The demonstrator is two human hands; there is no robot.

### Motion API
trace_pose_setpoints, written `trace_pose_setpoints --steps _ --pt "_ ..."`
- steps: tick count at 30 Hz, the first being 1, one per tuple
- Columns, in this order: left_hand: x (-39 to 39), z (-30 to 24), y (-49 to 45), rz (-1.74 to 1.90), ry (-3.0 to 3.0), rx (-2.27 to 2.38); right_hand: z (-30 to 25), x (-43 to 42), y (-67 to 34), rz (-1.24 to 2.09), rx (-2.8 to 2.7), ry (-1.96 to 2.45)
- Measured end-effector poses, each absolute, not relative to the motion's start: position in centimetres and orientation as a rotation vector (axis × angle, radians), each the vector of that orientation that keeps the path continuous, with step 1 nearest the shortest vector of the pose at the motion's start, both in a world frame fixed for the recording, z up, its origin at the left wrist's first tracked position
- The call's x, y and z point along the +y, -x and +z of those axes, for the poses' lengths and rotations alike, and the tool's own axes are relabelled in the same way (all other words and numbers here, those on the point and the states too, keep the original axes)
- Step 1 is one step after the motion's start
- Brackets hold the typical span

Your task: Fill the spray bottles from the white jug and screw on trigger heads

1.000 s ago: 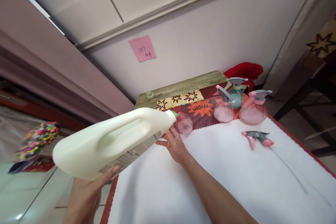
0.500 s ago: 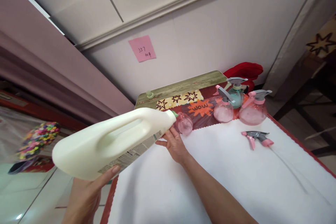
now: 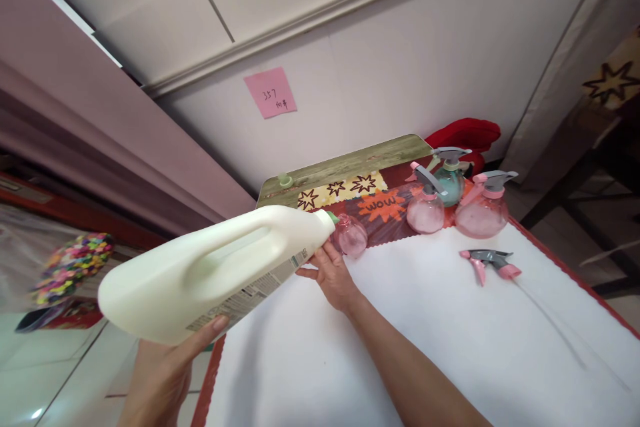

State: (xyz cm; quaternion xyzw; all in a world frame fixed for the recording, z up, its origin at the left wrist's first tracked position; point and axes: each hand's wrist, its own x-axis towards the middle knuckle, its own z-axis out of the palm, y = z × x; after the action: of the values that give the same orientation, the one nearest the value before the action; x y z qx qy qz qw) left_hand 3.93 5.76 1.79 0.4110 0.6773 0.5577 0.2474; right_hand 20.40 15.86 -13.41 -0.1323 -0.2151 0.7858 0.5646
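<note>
A large pale detergent bottle (image 3: 200, 260) with a moulded handle lies tilted on its side in the air, its green spout (image 3: 333, 217) at the mouth of a small round pink bottle (image 3: 353, 237). My left hand (image 3: 170, 360) grips its underside near the base, with the thumb along the label. At the neck, my right hand (image 3: 330, 273) supports the bottle from below, its fingers partly hidden behind it. Whether liquid flows from the spout, I cannot tell. A grey-and-pink spray head (image 3: 493, 263) with a long thin tube lies on the white table (image 3: 310, 373).
Two pink spray bottles (image 3: 425, 213) and a green one (image 3: 450, 183) stand at the back right. Behind the pink bottle, a pale green cap (image 3: 285, 180) rests on the wood-patterned board (image 3: 340, 160). A pink note (image 3: 271, 93) hangs on the wall. Colourful small pieces (image 3: 75, 267) are at left.
The base of the detergent bottle has shifted very slightly left. Both hands keep the same hold.
</note>
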Motion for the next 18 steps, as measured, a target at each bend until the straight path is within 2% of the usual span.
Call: trace_pose_setpoints --steps 18 --pt "5.7 0.7 -2.4 1.559 -1.196 1.746 -13.5 16.0 -20.3 1.847 -0.502 0.299"
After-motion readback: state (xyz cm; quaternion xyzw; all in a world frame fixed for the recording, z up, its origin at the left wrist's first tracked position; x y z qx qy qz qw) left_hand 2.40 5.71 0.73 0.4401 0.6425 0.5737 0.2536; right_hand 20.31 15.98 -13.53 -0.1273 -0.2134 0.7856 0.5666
